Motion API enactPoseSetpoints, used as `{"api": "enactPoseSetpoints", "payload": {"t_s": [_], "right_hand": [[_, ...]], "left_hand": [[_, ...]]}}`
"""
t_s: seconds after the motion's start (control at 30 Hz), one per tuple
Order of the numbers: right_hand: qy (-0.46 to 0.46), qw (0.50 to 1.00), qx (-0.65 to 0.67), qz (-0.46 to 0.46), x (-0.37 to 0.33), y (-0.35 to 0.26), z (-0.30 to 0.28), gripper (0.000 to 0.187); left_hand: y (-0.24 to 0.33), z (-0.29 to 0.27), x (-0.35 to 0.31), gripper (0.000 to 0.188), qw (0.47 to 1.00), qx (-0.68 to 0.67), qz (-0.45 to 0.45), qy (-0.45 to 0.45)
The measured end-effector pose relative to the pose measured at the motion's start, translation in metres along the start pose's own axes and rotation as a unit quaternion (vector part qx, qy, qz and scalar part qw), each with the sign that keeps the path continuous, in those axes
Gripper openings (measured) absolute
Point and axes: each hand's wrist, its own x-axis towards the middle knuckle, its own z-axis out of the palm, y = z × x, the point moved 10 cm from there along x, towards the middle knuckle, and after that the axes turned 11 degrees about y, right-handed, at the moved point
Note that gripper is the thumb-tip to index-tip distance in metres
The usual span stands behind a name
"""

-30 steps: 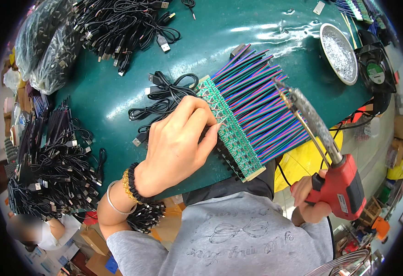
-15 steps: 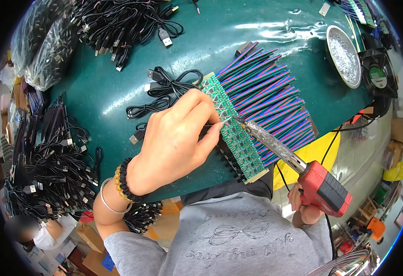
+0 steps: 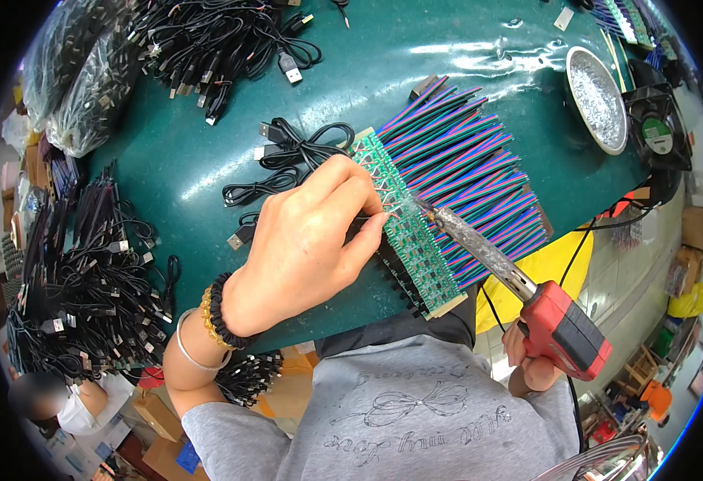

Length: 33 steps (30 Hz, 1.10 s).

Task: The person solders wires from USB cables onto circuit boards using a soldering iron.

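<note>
A strip of small green circuit boards [image 3: 433, 272] lies slanted on the bench, with rows of striped red, blue and black flat wires [image 3: 468, 172] fanning out from its right side. My left hand [image 3: 307, 240] is closed in a pinch at the strip's left edge, on a thin black cable end mostly hidden by the fingers. Above that hand, black USB cables [image 3: 307, 146] lie coiled, their bare wire ends spread on the boards. My right hand [image 3: 528, 361] grips the red and black handle of a soldering gun [image 3: 568, 330]. Its hot end points at the boards near my left fingertips.
Heaps of black USB cables [image 3: 87, 289] cover the left side, with another pile [image 3: 215, 48] at the back. Filled plastic bags [image 3: 91, 96] stand at far left. A metal bowl of silvery bits [image 3: 597, 100] and a black fan [image 3: 658, 132] sit at the right. Someone sits at lower left.
The left hand keeps its pinch in the same place. The soldering gun's tip has shifted only slightly, and a faint haze shows beside it.
</note>
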Motion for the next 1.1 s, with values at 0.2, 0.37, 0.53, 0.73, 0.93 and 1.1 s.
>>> {"api": "enactPoseSetpoints", "payload": {"t_s": [0.2,0.37,0.53,0.73,0.93,1.1], "right_hand": [[-0.196,0.979,0.045,0.041,0.014,-0.027,0.056,0.053],[-0.189,0.981,-0.011,0.052,0.009,-0.017,0.051,0.091],[-0.160,0.984,-0.032,0.073,0.010,-0.019,0.051,0.085],[-0.244,0.964,0.028,0.105,0.002,-0.004,0.035,0.018],[-0.238,0.969,-0.023,0.069,0.004,-0.005,0.035,0.018],[-0.151,0.987,-0.046,-0.003,-0.006,-0.006,0.015,0.011]], "left_hand": [[0.004,0.000,0.002,0.013,1.000,-0.010,0.013,0.006],[-0.001,0.002,-0.004,0.013,0.998,0.016,-0.056,0.002],[0.011,0.004,-0.009,0.017,0.996,0.065,-0.020,0.061],[0.015,0.008,-0.015,0.020,0.988,0.115,0.001,0.107],[0.017,0.008,-0.017,0.021,0.985,0.130,0.015,0.116],[0.018,0.007,-0.015,0.021,0.985,0.123,0.019,0.116]]}}
